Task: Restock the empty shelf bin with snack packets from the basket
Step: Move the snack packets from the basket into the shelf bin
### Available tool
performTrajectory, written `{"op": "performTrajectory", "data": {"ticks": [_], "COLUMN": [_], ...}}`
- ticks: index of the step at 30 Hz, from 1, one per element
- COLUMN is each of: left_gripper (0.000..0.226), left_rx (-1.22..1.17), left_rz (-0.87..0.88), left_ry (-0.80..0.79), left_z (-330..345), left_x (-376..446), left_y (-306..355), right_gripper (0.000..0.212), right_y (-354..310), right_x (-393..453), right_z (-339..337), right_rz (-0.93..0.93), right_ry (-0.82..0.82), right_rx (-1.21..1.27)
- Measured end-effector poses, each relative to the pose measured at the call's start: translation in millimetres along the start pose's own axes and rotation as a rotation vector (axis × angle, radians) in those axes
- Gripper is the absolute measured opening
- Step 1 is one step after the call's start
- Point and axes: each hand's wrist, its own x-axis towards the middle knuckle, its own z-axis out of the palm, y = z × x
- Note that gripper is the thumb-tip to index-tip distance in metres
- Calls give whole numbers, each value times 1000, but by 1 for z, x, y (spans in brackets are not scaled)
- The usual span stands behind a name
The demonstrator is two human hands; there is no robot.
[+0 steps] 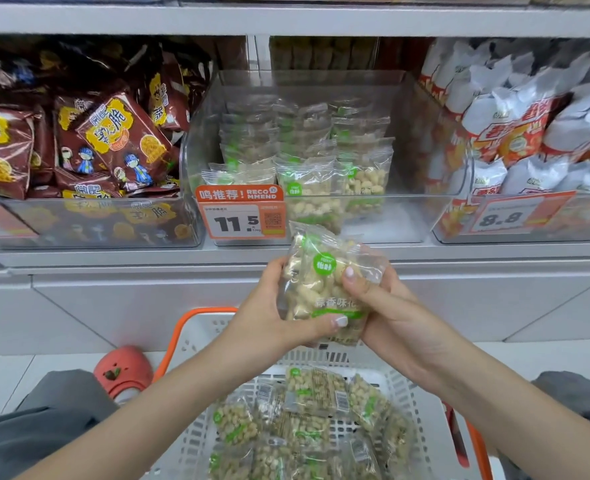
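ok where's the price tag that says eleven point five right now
In the head view, the orange price tag hangs on the front left of the clear middle bin, just above and left of the peanut packet held in both hands.

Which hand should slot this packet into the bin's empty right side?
Probably right: the right hand grips the packet on the side nearer the clear bin's bare right portion.

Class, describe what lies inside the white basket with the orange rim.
The basket holds a loose pile of clear peanut packets, some showing barcodes. Its floor under them is covered, and the forearms hide its sides.
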Motion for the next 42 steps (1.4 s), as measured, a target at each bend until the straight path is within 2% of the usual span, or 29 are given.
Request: {"op": "performTrajectory", "data": {"ticks": [2,6,8,10,13,16,18,21,23,27,30,32,34,36,37,39,42], "left_gripper": [72,66,70,78,86,79,65,46,44,44,43,42,42,41,41,41,39], "left_rx": [43,30,101,223,239,259,275,319,331,352,400,413,413,412,413,426,428], "left_rz": [49,54,43,28,-28,-32,-16,1,16,51,65,67,74,78,78,80,88], "left_ry": [1,-30,-43,-13,87,101,87,47,24,15,22,24,32,39,40,40,45], "left_z": [-1,2,1,-4,-12,-16,-16,-15,-16,-19,-22,-23,-25,-27,-28,-29,-29], "left_x": [-1,1,5,11,18,21,21,19,18,14,13,13,13,14,13,13,12], "left_y": [0,1,1,4,13,17,17,15,13,11,8,6,4,2,1,0,-2], "right_gripper": [105,76,71,82,95,74,69,83,89,76,75,85,94,80,68,44,38], "right_y": [-5,-10,-15,-34,-85,-133,-150,-158,-150,-135,-136,-138,-145,-150,-151,-151,-149], "right_x": [2,5,5,6,16,39,60,90,102,113,110,103,98,94,93,93,96], "right_z": [-2,2,2,4,0,-6,-13,-21,-25,-36,-40,-42,-44,-42,-41,-40,-38], "right_rz": [-27,-129,-165,-241,-439,-525,-510,-370,-265,-284,-193,-133,-224,-344,-362,-335,-221], "right_ry": [-27,20,77,149,304,405,428,414,357,289,235,206,207,151,124,116,123], "right_rx": [-135,-313,-361,-412,-470,-557,-685,-843,-904,-975,-1193,-1242,-1155,-1173,-1274,-1510,-1640]}}
